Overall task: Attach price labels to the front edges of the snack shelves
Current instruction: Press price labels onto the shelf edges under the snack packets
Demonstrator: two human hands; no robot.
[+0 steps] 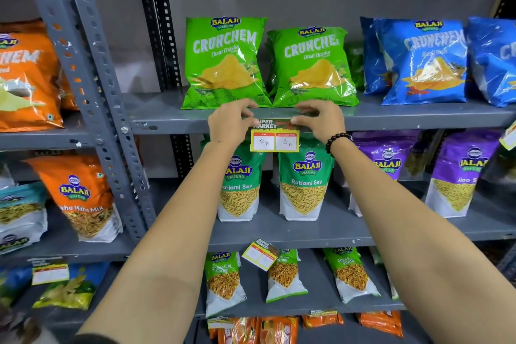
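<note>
While both hands reach up, the left hand (227,123) and right hand (321,120) pinch the price label (275,138) with fingers closed on its top corners, against the front edge of the shelf (173,126) below two green Crunchem bags (224,64).

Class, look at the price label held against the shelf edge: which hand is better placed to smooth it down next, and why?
Probably either: the left hand and right hand pinch opposite top corners of the price label on the shelf edge, equally close.
</note>
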